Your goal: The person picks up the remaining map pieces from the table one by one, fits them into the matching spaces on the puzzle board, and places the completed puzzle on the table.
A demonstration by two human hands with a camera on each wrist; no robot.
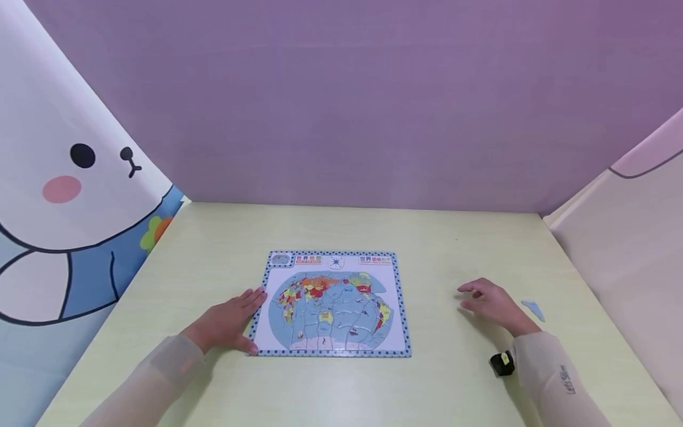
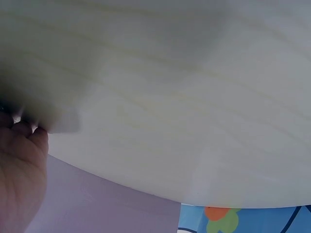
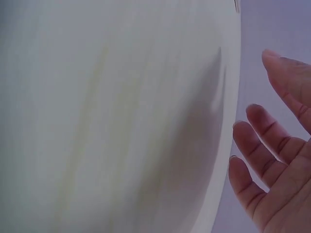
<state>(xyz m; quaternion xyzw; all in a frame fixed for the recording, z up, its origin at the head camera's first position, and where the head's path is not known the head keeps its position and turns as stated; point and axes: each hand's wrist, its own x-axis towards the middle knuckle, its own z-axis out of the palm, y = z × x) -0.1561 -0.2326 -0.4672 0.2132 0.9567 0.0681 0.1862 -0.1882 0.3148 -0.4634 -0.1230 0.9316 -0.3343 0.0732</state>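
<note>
A world map jigsaw puzzle (image 1: 331, 308) lies flat on the table in the head view, with a dotted blue border and a blue oval map. White backing shows in a notch at the map's upper right edge. My left hand (image 1: 229, 320) rests at the board's left border, its fingers extended and the thumb near the lower left corner. To the right of the board, my right hand (image 1: 491, 303) hovers over the table with relaxed fingers and holds nothing. A small light blue puzzle piece (image 1: 533, 309) lies just beyond the right wrist.
A small black block with a yellow mark (image 1: 502, 363) is beside the right cuff. The pale table (image 1: 341, 391) meets a purple backdrop (image 1: 341, 118) at the back. Printed cloth (image 1: 53, 237) hangs at the left, and a pale panel (image 1: 629, 237) closes the right side.
</note>
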